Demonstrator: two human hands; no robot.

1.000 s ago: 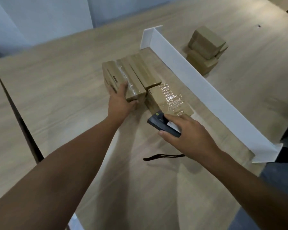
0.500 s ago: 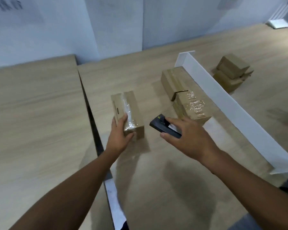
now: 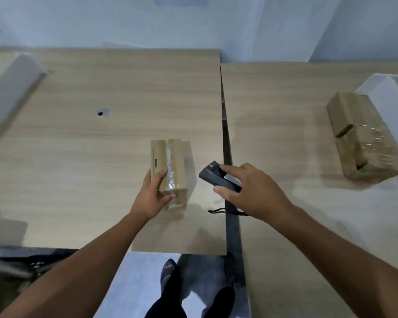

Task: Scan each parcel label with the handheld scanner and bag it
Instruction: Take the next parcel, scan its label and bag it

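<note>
Parcel (image 3: pixel 170 166): small brown carton, clear tape down its top, long axis running 12 to 6. It is on the left-hand surface (image 3: pixel 78 157), close to that surface's right edge. Whether it lies flat or is tipped up a little, I cannot tell. Small dark mark (image 3: pixel 156 162) on top near the left edge, perhaps the label; too small to read.

Left hand (image 3: pixel 153 198) grips the parcel's near end from 7 o'clock, fingers over the top, thumb round the near corner. Right hand (image 3: pixel 255 191) at the parcel's 3 o'clock, fingers curled round the scanner (image 3: pixel 216 176). Scanner nose points toward 10 o'clock, at the parcel, apart from it. Strap (image 3: pixel 216 211) dangles below.

Outward: dark gap (image 3: pixel 225 134) between two surfaces, under the scanner. More parcels (image 3: pixel 363 138) well apart at 2 o'clock, against a white divider (image 3: pixel 386 92).

Judgement: scan step in hand, bagging not begun. Next move calls for squaring the label face to the scanner nose and holding the parcel steady for the read. No bag in view; one must be found.
</note>
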